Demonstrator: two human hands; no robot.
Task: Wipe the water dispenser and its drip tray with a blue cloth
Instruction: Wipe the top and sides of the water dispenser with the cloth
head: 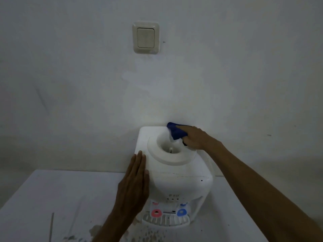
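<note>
The white dispenser point(174, 173) stands on the surface point(52, 198) against the wall. Right hand point(194, 138) presses the blue cloth point(175, 131) onto the dispenser's back right top, fingers clenched on it. Left hand point(135, 179) lies flat against the dispenser's left side, fingers straight, gripping nothing. The drip tray point(166, 220) sits at the dispenser's front foot.

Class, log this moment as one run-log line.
right hand: presses blue cloth on water dispenser top | left hand: flat against its side | drip tray: untouched
</note>
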